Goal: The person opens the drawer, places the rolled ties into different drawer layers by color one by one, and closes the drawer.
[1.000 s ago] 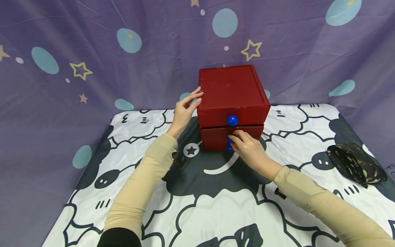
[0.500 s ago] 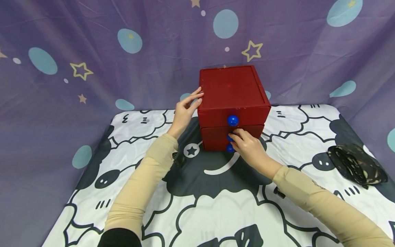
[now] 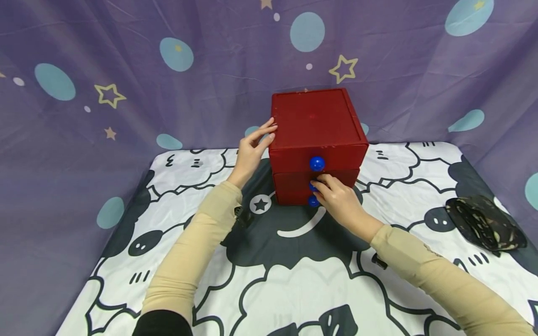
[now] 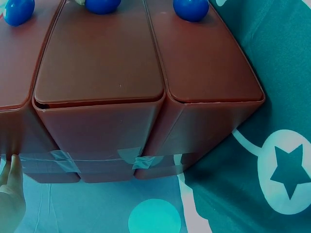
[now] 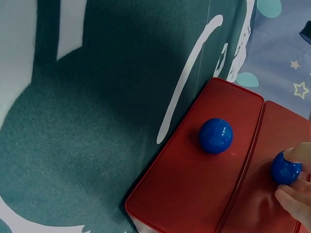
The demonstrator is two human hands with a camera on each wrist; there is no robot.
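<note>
A red drawer unit (image 3: 317, 119) of three stacked drawers stands at the back of the table, each front bearing a round blue knob. My right hand (image 3: 339, 200) pinches the middle knob (image 5: 284, 170) between thumb and fingers. Below it is the bottom knob (image 5: 216, 136), untouched; the top knob (image 3: 317, 163) sits above the hand. My left hand (image 3: 251, 149) rests with extended fingers against the unit's left side, near the top edge. In the left wrist view, a thin dark gap shows along the side edge of the middle drawer (image 4: 99, 58); the other fronts look flush.
A folded camouflage-patterned cloth item (image 3: 485, 221) lies on the right of the table. The tablecloth (image 3: 290, 289) has a black-and-white sheep print. A purple curtain (image 3: 235, 70) hangs right behind the unit. Clear tape (image 4: 97, 160) runs across the unit's side.
The dark gap between the top and middle drawers, seen a second ago, has narrowed to a thin line; the middle drawer has moved slightly inward. Both hands keep nearly the same places.
</note>
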